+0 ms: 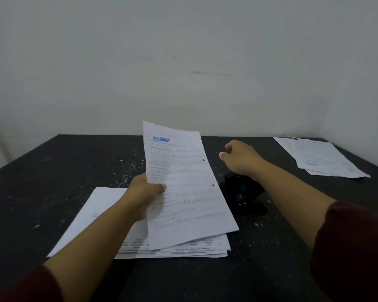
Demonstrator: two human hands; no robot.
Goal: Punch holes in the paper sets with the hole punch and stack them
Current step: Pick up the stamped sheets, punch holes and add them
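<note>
My left hand [145,188] pinches a punched paper set [183,184] above the near stack [109,214]; right hand [240,159], loosely curled and empty, hovers over the hole punch [242,192]. Far-right pile [323,158] likely remains.

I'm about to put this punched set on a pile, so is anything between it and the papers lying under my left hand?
Nothing visible. The punched set in the left hand hangs directly over the stack.
</note>
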